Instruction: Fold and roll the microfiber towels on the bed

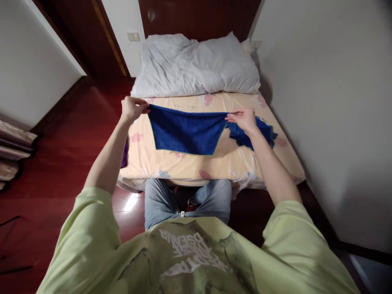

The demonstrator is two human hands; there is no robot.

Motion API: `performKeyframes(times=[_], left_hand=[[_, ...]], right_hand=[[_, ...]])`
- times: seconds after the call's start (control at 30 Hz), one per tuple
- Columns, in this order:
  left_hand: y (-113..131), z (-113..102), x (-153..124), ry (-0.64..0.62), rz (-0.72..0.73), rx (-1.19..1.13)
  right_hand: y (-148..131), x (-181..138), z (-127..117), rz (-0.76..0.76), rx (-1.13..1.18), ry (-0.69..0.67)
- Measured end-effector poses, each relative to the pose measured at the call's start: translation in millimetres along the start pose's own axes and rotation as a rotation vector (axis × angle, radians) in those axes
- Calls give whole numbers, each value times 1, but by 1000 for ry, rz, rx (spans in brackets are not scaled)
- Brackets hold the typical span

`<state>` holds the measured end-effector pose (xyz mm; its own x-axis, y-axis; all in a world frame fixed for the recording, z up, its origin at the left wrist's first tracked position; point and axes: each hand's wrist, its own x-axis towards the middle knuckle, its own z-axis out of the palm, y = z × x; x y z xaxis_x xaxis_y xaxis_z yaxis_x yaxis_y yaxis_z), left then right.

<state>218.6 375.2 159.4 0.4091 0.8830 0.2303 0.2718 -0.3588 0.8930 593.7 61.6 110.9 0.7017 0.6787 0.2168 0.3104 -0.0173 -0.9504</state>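
Observation:
A blue cloth (186,130) with a thin green edge is stretched out over the bed between my two hands. My left hand (132,109) pinches its upper left corner, while the upper right corner is pinched in my right hand (244,119). The cloth's lower edge hangs toward me, and its lower corners are free. Beneath and beside my right wrist lies a crumpled heap of blue cloth (266,132) on the bed, partly hidden by my forearm. At the bed's left edge, a purple cloth (124,154) shows partly behind my left forearm.
The bed (183,167) has a peach patterned sheet, with a white quilt (199,67) bunched at its far end. A grey wall (321,102) runs along the right side. Dark red flooring (76,139) lies to the left, with a curtain (14,149) at the far left.

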Motion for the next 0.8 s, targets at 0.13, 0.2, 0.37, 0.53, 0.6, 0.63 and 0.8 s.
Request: performKeyframes(times=[0.13, 0.2, 0.37, 0.53, 0.6, 0.63, 0.8], left_hand=[[2, -1, 23, 9, 141, -10], [-9, -7, 18, 43, 220, 4], [-84, -10, -51, -54, 290, 224], [-180, 20, -165, -309, 169, 319], [-208, 32, -205, -404, 105, 360], [-220, 37, -221, -430, 73, 383], [-255, 55, -261, -348, -61, 491]], right_hand=[[3, 28, -3, -206, -58, 76], [9, 22, -8, -291, -97, 87], [65, -52, -9, -372, -159, 15], [155, -169, 15, -119, -353, -224], [184, -211, 27, -56, -382, -274], [196, -228, 33, -22, -403, -287], [229, -271, 51, 39, -460, -215]])
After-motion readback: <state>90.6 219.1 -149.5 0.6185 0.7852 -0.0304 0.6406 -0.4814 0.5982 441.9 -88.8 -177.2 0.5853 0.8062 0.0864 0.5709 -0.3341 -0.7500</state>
